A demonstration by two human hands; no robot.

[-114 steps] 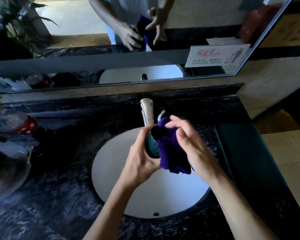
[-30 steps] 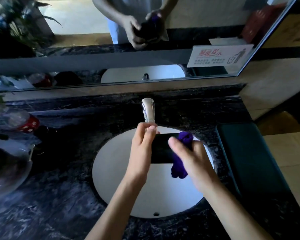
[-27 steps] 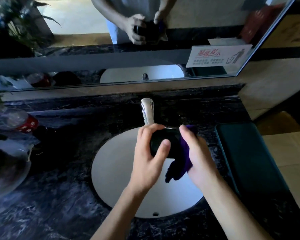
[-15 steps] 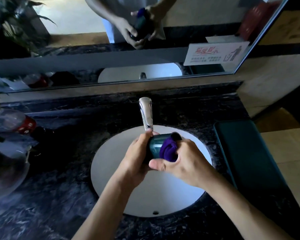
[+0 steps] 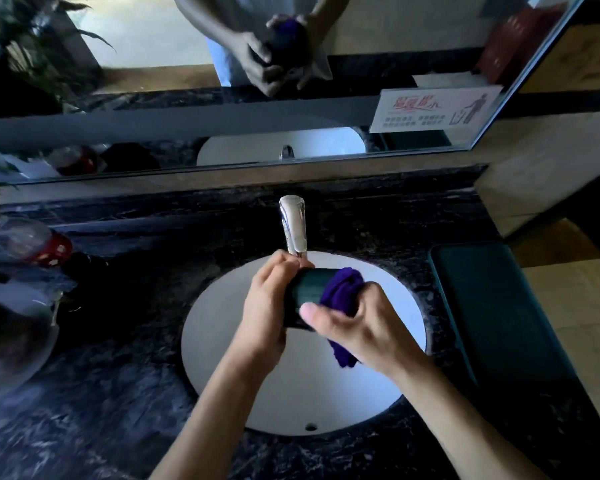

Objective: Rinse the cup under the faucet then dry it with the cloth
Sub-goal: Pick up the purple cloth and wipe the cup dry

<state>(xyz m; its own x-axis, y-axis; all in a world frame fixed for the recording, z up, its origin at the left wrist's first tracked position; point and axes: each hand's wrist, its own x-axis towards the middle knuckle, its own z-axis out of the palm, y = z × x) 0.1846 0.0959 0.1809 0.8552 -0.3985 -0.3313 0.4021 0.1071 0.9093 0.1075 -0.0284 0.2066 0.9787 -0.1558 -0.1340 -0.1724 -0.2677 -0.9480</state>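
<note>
- A white oval sink (image 5: 222, 344) set into a dark marble tabletop (image 5: 111, 393) fills the middle of the view, and serves as the landmark here.
- A chrome faucet (image 5: 293, 225) stands at the far rim of the sink, its spout reaching over the basin.
- Above the sink, just in front of the faucet's tip, two bare hands hold a dark teal cup (image 5: 307, 289) lying on its side.
- The left hand (image 5: 265, 308) grips the cup's left end, its fingers (image 5: 284, 263) curled tightly around the body.
- The right hand (image 5: 357, 329) presses a purple cloth (image 5: 342, 289) against the cup's right end, its fingers closed on the bunched fabric and its thumb lying across the cup's side.
- A tail of the cloth hangs below the right hand, over the basin.
- To the right of the sink, a dark green flat tray (image 5: 499, 317) lies on the tabletop.
- To the left of the sink, a plastic bottle with a red label (image 5: 40, 240) lies near the tabletop's edge.
- Beyond the sink, a wall mirror (image 5: 153, 109) reflects the hands and cup, and bears a small printed notice (image 5: 433, 109).
</note>
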